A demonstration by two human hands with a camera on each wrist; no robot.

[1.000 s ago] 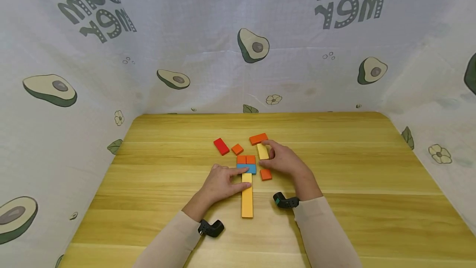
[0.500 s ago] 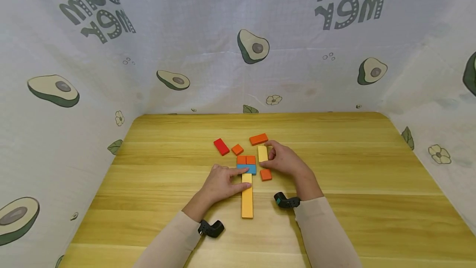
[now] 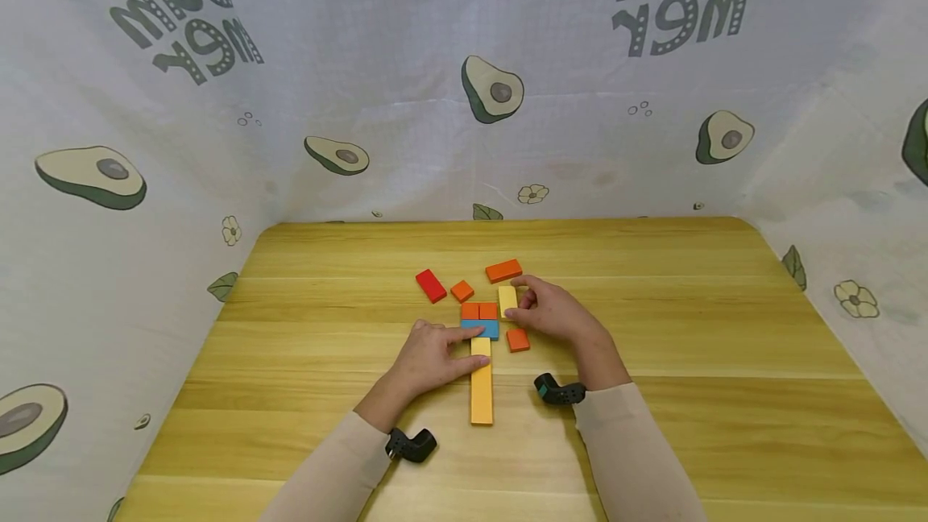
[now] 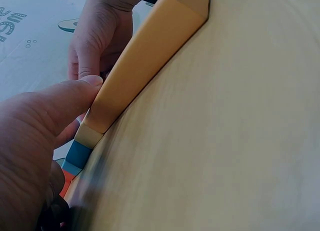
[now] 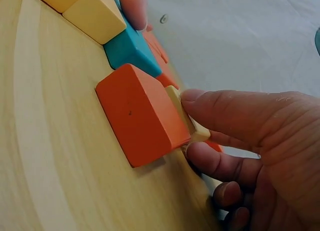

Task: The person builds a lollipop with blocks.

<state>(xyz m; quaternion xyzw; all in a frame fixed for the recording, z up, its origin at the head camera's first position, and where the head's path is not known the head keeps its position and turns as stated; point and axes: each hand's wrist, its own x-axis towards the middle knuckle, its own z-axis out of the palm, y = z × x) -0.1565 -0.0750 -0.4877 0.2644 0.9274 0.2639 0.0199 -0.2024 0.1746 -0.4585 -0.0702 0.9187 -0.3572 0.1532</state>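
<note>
My left hand (image 3: 428,357) lies beside a line of wooden blocks, its index finger resting on the blue block (image 3: 470,329) and its thumb touching the yellow strip below. That strip consists of a short pale yellow block (image 3: 481,344) and a longer orange-yellow block (image 3: 482,401). Two small orange blocks (image 3: 488,311) sit against the blue block's far side. To their right, my right hand (image 3: 557,312) pinches a loose pale yellow block (image 3: 507,297) between thumb and index finger. In the right wrist view, an orange block (image 5: 132,116) partly hides that yellow block.
Around the group lie a red block (image 3: 431,286), a small turned orange block (image 3: 461,291), a longer orange block (image 3: 503,271) and a small orange block (image 3: 518,340). Beyond the wooden table (image 3: 326,264) hangs a printed white cloth (image 3: 406,103).
The loose pale yellow block has shifted nearer to me and slightly left, toward the two small orange blocks, with my right hand on it. My left hand has kept its place.
</note>
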